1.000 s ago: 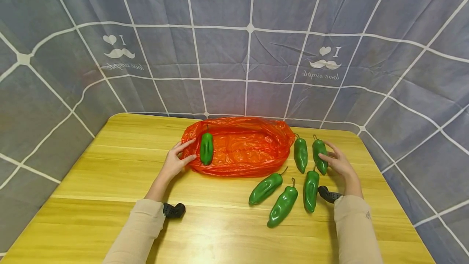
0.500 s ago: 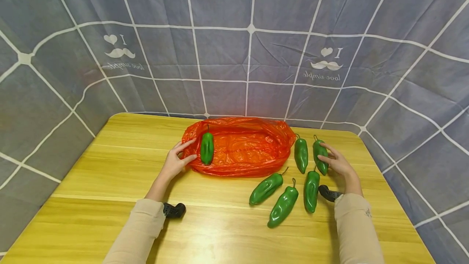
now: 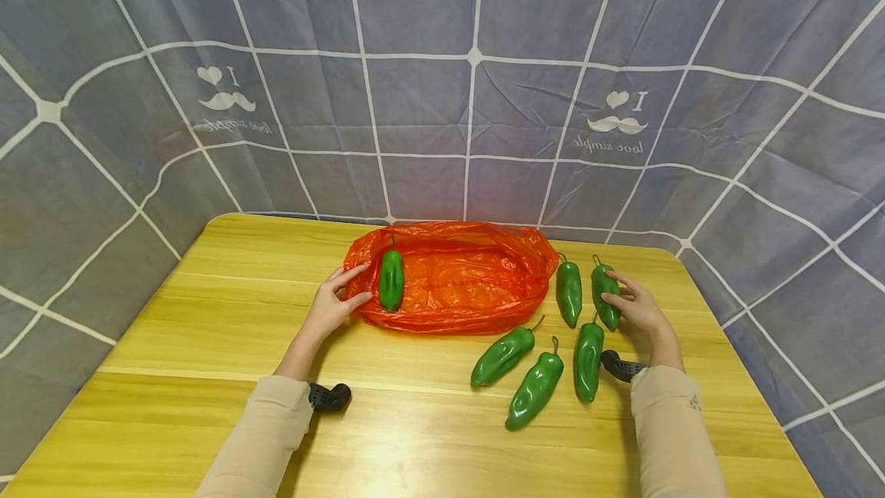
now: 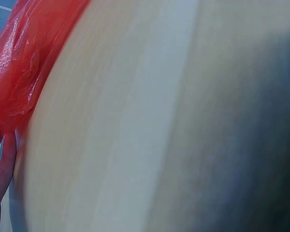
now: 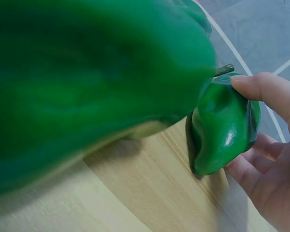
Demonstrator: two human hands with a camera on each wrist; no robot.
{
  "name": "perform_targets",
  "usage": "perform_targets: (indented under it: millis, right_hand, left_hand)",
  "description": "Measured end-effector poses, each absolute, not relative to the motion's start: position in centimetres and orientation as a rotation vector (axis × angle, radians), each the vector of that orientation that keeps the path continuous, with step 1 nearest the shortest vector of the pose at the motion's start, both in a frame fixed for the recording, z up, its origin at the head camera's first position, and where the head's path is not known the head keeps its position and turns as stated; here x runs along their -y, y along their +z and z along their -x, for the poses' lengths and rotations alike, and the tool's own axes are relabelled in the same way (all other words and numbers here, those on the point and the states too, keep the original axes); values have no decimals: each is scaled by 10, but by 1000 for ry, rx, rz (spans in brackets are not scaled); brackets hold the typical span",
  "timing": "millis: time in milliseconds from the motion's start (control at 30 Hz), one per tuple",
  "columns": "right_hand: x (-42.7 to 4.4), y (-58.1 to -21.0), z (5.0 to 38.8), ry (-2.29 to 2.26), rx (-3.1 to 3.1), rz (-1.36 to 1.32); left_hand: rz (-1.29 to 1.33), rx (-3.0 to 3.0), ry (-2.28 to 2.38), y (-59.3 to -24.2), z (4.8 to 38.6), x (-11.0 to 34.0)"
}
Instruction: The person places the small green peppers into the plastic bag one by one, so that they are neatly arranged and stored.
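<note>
An opened red plastic bag [image 3: 456, 321] lies on the table, with one long green pepper [image 3: 390, 280] inside at its left end. My left hand [image 3: 330, 306] is at the bag's left side, thumb and forefinger spread apart and touching the film. The left wrist view shows the red bag [image 4: 29, 63] against a finger; the other fingers are mostly hidden. To the right of the bag, my right hand [image 3: 639, 307] holds a green pepper [image 3: 603, 283]. In the right wrist view, the thumb is against this pepper [image 5: 222, 128] near its stem, with fingers on the other side.
Loose green peppers lie right of and before the bag: one beside it [image 3: 568, 294], one near the right wrist [image 3: 588, 363], and two in front, a left pepper [image 3: 502, 356] and a right pepper [image 3: 535, 392]. A grey curtain [image 3: 422, 98] surrounds the wooden table [image 3: 415, 436].
</note>
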State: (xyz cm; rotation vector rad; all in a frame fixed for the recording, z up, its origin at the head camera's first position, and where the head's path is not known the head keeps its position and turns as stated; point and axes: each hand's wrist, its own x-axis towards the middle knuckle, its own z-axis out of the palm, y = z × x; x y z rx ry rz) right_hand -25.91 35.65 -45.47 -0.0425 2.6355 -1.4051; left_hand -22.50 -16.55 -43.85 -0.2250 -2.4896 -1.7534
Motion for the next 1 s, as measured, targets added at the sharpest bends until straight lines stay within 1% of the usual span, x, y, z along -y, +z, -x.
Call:
perform_targets:
  millis: [267,567,700,800,933,1000]
  right_hand:
    - [-355,-455,255,-1404,-2710,-11]
    - [-361,-459,253,-1664,-2686,-120]
    - [-361,-453,253,-1805,-2667,-134]
    - [-362,-448,254,-1934,-2629,-148]
    - [-358,-435,253,-2121,-2507,-149]
    - [-353,-428,253,-2211,-2419,-131]
  left_hand:
    - [223,2484,-1754,-440,226,166]
    - [234,2466,-1780,-445,229,167]
    - [238,2477,-1759,-462,238,172]
    - [239,2478,-1761,-461,237,172]
    - [220,2483,-1788,-442,227,167]
    - [214,2495,-1773,-441,227,166]
